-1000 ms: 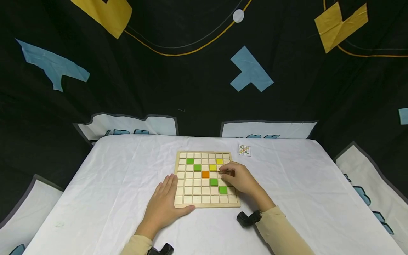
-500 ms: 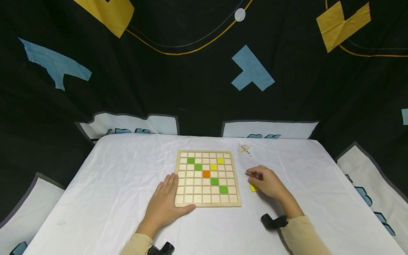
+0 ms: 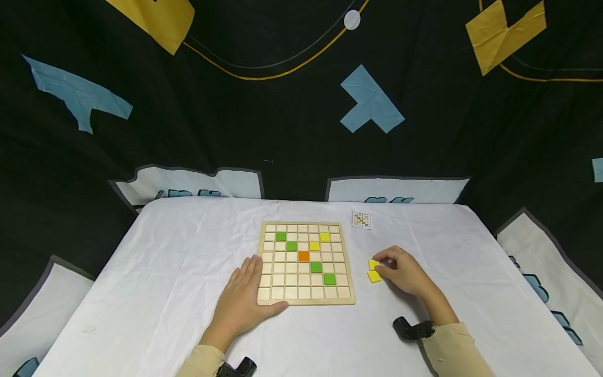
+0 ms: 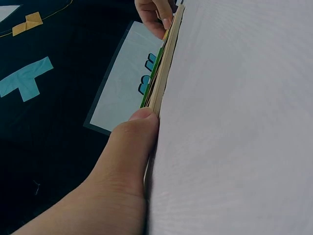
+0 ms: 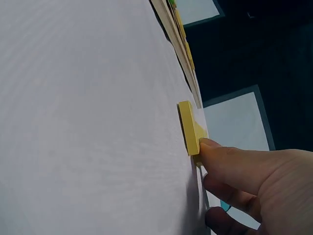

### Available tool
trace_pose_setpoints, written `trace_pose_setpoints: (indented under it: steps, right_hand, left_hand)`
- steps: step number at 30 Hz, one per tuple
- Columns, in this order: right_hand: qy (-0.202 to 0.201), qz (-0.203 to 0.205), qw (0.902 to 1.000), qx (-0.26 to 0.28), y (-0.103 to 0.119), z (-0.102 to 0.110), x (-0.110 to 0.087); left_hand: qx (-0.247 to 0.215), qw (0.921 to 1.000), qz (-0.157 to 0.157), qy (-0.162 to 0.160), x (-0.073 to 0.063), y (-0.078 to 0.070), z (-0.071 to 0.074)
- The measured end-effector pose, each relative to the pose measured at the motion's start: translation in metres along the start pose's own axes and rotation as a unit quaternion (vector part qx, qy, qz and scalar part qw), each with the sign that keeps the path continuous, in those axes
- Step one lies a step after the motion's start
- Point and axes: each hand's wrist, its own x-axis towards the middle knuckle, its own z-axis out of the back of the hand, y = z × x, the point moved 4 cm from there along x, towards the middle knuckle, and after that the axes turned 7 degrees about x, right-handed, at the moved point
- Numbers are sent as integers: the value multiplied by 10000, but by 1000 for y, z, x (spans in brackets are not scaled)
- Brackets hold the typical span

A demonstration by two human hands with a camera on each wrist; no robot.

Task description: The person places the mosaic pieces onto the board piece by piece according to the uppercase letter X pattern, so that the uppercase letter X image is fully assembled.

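Note:
A square wooden grid board (image 3: 306, 302) lies on the white-covered table, with green tiles (image 3: 316, 267), two yellow tiles and one orange tile (image 3: 303, 256) among pale squares. My left hand (image 3: 242, 303) rests along its left side, fingers straight, thumb on the front edge. In the left wrist view the left thumb (image 4: 129, 142) touches the board's edge. To the right of the board, my right hand (image 3: 402, 269) pinches a yellow tile (image 3: 373, 264) at the table with thumb and forefinger. Just nearer lies a second yellow tile (image 3: 374, 276); the right wrist view shows a yellow tile (image 5: 188, 127) beside the thumb.
A small card (image 3: 361, 220) printed with a coloured grid lies behind the board on the right. White cloth (image 3: 141, 293) covers the table. Black curtains (image 3: 292, 131) with blue and yellow patches hang behind it.
My right hand has moved from over the board to the table on its right, where two yellow tiles now show at its fingertips. The left hand and the board stay put.

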Motion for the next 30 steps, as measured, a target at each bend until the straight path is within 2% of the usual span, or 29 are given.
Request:
trace_pose_setpoints:
  steps: [11,22,30]
  right_hand:
    - [-486,-281,9975,427,15,-12,12]
    - [-400,-147,9935,1052,55,-46,24]
    - [-169,319,9934,1093,92,-79,27]
  left_hand:
    - [27,10000,-22,30,0,1,-1]
    - [12,10000,-4,77,0,1,0]
    - [33,9999,24,93,0,1,0]
